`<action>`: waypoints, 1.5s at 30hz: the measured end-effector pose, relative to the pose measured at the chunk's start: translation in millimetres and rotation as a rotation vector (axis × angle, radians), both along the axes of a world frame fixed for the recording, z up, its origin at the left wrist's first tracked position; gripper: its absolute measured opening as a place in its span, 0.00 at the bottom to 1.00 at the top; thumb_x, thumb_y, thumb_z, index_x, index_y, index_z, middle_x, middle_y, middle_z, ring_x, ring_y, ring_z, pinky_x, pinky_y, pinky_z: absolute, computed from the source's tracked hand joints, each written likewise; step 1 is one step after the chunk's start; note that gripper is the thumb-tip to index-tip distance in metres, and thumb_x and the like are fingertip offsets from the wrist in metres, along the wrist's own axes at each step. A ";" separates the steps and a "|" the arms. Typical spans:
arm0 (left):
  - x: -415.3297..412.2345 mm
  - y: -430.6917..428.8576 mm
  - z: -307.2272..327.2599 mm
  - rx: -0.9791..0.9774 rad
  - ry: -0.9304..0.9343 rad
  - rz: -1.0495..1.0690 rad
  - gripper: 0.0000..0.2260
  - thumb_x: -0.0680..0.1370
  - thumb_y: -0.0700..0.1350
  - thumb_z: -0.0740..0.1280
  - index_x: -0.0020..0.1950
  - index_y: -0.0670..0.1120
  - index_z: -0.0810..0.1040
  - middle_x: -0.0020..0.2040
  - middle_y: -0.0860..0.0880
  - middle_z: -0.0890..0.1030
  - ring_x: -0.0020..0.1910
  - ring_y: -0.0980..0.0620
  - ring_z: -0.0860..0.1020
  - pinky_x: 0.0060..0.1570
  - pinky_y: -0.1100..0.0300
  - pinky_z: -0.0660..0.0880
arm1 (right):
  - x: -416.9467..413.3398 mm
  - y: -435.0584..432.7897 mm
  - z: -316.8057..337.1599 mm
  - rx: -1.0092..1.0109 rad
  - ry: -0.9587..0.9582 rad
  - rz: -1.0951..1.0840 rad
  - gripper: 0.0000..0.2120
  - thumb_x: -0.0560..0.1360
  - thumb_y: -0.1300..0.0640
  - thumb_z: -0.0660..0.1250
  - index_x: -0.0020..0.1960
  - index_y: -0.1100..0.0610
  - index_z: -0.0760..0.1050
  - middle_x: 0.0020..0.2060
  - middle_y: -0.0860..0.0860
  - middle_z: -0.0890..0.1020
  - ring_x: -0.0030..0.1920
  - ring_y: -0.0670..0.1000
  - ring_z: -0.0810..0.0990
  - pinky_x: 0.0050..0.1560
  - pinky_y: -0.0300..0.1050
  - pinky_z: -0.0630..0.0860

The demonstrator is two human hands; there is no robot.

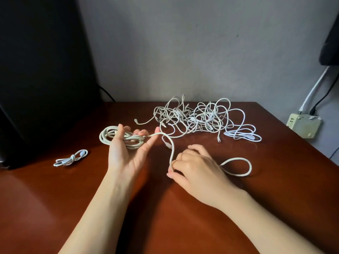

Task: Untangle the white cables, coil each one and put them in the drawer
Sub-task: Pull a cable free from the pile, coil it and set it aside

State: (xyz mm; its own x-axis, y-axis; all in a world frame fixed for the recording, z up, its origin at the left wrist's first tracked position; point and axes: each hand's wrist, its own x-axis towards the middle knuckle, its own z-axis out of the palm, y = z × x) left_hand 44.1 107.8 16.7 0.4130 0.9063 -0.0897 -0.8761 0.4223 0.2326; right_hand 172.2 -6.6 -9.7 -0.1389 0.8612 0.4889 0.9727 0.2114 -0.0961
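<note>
Pinching the thick cable (172, 153) between thumb and curled fingers of the right hand (194, 167), around the middle of the desk (165, 217), a loose loop trailing to the right. Noting a small tied cable (71, 159) lying toward the left edge. Holding the coil (103, 138) of that thick cable in the palm-up left hand (124, 151), fingers curling loosely round its loops. Noting the tangle (194, 116) of white cables sitting by the far edge.
</note>
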 end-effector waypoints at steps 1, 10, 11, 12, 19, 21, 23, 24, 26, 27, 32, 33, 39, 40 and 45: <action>-0.1 0.9 0.0 0.001 -0.005 0.042 0.14 0.83 0.49 0.58 0.40 0.43 0.68 0.30 0.47 0.67 0.27 0.52 0.68 0.45 0.34 0.77 | -3.9 -1.1 3.5 -0.041 0.079 0.004 0.13 0.76 0.49 0.61 0.41 0.52 0.80 0.35 0.43 0.78 0.42 0.45 0.77 0.68 0.45 0.65; -0.8 -0.7 3.8 0.078 0.005 0.103 0.15 0.83 0.50 0.58 0.39 0.44 0.69 0.30 0.47 0.67 0.27 0.52 0.68 0.47 0.38 0.76 | -1.4 -17.6 47.3 -0.587 1.818 0.583 0.13 0.75 0.60 0.58 0.34 0.58 0.74 0.24 0.50 0.65 0.25 0.52 0.78 0.50 0.56 0.81; -0.5 -1.3 4.1 0.094 0.000 0.096 0.15 0.82 0.50 0.58 0.39 0.44 0.69 0.30 0.47 0.67 0.27 0.52 0.68 0.48 0.38 0.77 | 2.5 -17.8 50.1 -0.643 2.035 0.653 0.12 0.76 0.60 0.58 0.36 0.60 0.75 0.24 0.50 0.65 0.22 0.51 0.76 0.43 0.54 0.82; -0.5 -1.9 4.0 0.114 0.000 0.085 0.15 0.82 0.50 0.58 0.39 0.44 0.69 0.31 0.48 0.67 0.27 0.53 0.68 0.48 0.37 0.78 | 5.6 -18.2 54.1 -0.687 2.215 0.710 0.11 0.76 0.61 0.58 0.38 0.62 0.76 0.23 0.51 0.64 0.20 0.51 0.74 0.37 0.52 0.82; -1.2 -0.5 2.1 0.175 0.098 0.133 0.13 0.82 0.51 0.58 0.40 0.46 0.69 0.31 0.49 0.68 0.30 0.54 0.69 0.51 0.39 0.77 | 24.4 -3.4 33.6 -0.176 1.425 -0.147 0.09 0.79 0.61 0.62 0.57 0.59 0.77 0.30 0.48 0.73 0.25 0.43 0.70 0.28 0.38 0.76; -1.4 0.0 1.9 0.151 0.118 0.158 0.13 0.82 0.51 0.58 0.40 0.46 0.69 0.32 0.49 0.69 0.29 0.54 0.69 0.51 0.39 0.76 | 27.1 1.4 18.2 -0.051 0.958 -0.282 0.13 0.79 0.61 0.62 0.63 0.55 0.74 0.41 0.49 0.79 0.34 0.45 0.78 0.41 0.46 0.81; -1.2 -0.1 2.0 0.132 0.138 0.185 0.13 0.82 0.51 0.58 0.41 0.46 0.69 0.33 0.49 0.69 0.30 0.54 0.69 0.52 0.40 0.76 | 24.0 2.6 8.1 0.036 0.608 -0.289 0.19 0.78 0.58 0.63 0.69 0.50 0.68 0.58 0.49 0.76 0.52 0.50 0.78 0.56 0.50 0.76; -1.5 0.0 2.1 0.125 0.144 0.198 0.13 0.82 0.50 0.58 0.41 0.46 0.68 0.33 0.49 0.68 0.30 0.54 0.68 0.53 0.40 0.76 | 21.6 1.5 7.3 0.097 0.477 -0.264 0.22 0.77 0.56 0.63 0.71 0.50 0.65 0.64 0.49 0.71 0.59 0.51 0.74 0.61 0.50 0.73; -2.5 1.1 2.4 0.109 0.150 0.219 0.12 0.83 0.50 0.58 0.42 0.46 0.68 0.34 0.49 0.68 0.30 0.54 0.68 0.54 0.40 0.75 | 19.1 -1.8 13.8 0.264 0.261 -0.144 0.25 0.74 0.57 0.64 0.70 0.53 0.66 0.66 0.51 0.68 0.64 0.53 0.70 0.66 0.50 0.69; -2.9 2.0 2.5 0.101 0.150 0.226 0.12 0.83 0.50 0.58 0.42 0.46 0.68 0.34 0.49 0.68 0.30 0.54 0.68 0.54 0.40 0.75 | 16.7 -4.6 19.5 0.325 0.178 -0.062 0.24 0.72 0.60 0.65 0.67 0.55 0.70 0.64 0.52 0.70 0.63 0.54 0.70 0.66 0.49 0.68; -3.4 4.4 1.8 0.080 0.154 0.242 0.12 0.83 0.50 0.58 0.42 0.46 0.68 0.36 0.48 0.68 0.29 0.54 0.68 0.54 0.39 0.75 | 11.0 -10.6 20.7 0.132 -0.134 0.161 0.25 0.64 0.65 0.67 0.61 0.55 0.77 0.55 0.48 0.79 0.60 0.50 0.71 0.66 0.44 0.63; -3.2 4.4 1.8 0.080 0.156 0.241 0.12 0.83 0.50 0.59 0.42 0.46 0.68 0.36 0.48 0.68 0.30 0.54 0.68 0.54 0.39 0.75 | 10.0 -10.9 17.6 0.037 -0.170 0.150 0.27 0.66 0.63 0.68 0.65 0.54 0.75 0.55 0.47 0.79 0.59 0.49 0.70 0.65 0.43 0.63; 0.2 3.0 1.9 0.088 0.208 0.185 0.12 0.82 0.50 0.59 0.42 0.46 0.68 0.36 0.48 0.68 0.30 0.54 0.68 0.52 0.39 0.75 | -2.0 -11.7 13.6 -0.288 -0.031 0.060 0.20 0.79 0.51 0.61 0.71 0.43 0.64 0.45 0.44 0.76 0.48 0.47 0.76 0.48 0.42 0.70; 0.5 3.4 1.2 0.092 0.232 0.168 0.12 0.82 0.51 0.59 0.42 0.46 0.68 0.35 0.48 0.67 0.30 0.54 0.68 0.53 0.39 0.75 | -2.6 -11.2 13.7 -0.298 0.067 0.091 0.14 0.79 0.50 0.62 0.64 0.42 0.71 0.39 0.45 0.76 0.41 0.44 0.75 0.41 0.39 0.69; -2.2 12.2 -5.5 0.082 0.435 0.088 0.11 0.82 0.51 0.60 0.42 0.47 0.67 0.35 0.48 0.66 0.32 0.52 0.69 0.47 0.46 0.78 | -0.9 -10.8 26.1 -0.315 0.764 0.224 0.11 0.79 0.54 0.63 0.43 0.54 0.81 0.25 0.50 0.76 0.26 0.43 0.70 0.30 0.38 0.67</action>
